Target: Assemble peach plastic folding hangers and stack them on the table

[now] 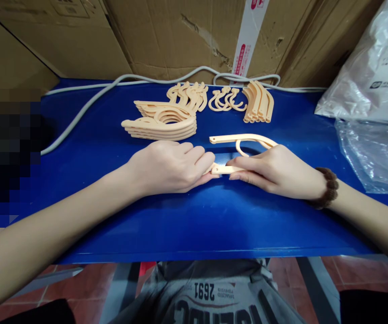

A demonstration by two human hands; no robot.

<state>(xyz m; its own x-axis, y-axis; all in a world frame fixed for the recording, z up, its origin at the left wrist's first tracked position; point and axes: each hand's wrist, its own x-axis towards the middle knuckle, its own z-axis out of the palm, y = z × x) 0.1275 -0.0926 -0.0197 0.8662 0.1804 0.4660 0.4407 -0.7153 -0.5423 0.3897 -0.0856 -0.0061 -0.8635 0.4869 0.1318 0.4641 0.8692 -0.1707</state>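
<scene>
My right hand point(268, 171) is closed on a cream plastic folding hanger point(244, 137); one arm and a curved hook stick out above its fingers. A second hanger arm point(225, 169) of the same plastic runs from that hand's pinch toward my left hand point(176, 166). My left fingers are curled around a cream piece at the tip of this arm, and most of that piece is hidden. Just beyond my left hand lies a stack of folded cream hangers point(162, 128).
Along the back of the blue table point(197, 225) lie curved cream pieces point(187, 95), loose hooks point(227, 99) and a bundle of hanger arms point(258, 102). A white cable point(113, 85) runs past them before cardboard boxes point(180, 40). Clear plastic bags point(372, 153) lie at right.
</scene>
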